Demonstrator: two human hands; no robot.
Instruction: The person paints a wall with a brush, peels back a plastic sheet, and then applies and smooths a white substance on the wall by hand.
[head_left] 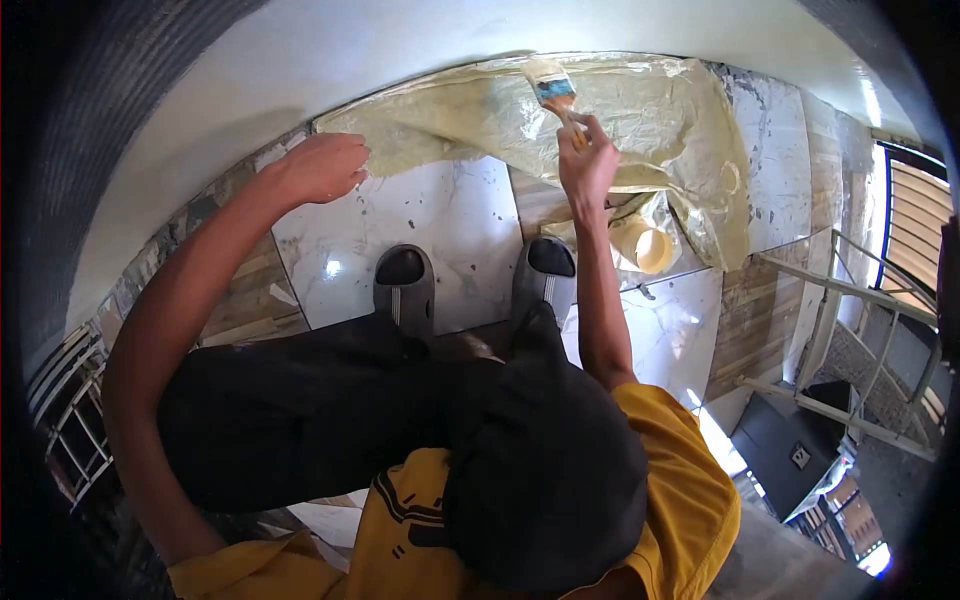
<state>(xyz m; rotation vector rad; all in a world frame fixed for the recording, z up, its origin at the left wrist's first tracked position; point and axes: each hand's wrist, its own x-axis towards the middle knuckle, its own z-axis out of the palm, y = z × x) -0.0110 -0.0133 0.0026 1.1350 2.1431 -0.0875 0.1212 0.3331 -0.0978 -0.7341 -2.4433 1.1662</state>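
Note:
A paintbrush (556, 90) with a wooden handle and a blue-marked ferrule is gripped in my right hand (589, 168). Its pale bristles point up toward the base of the wall, over a yellowish plastic sheet (640, 120) spread along the floor. My left hand (328, 167) is closed at the sheet's left end, with the fingertips right at its edge; what they hold, if anything, is hidden. Below my right hand, a cream-coloured tub (650, 248) lies tilted on a fold of the sheet, its round end facing me.
A pale wall (400, 45) curves across the top. My shoes (404, 280) stand on marble-look tiles (440, 210). At right are a white metal frame (850, 290) and a dark box (785, 445). A metal rack (80, 430) stands at far left.

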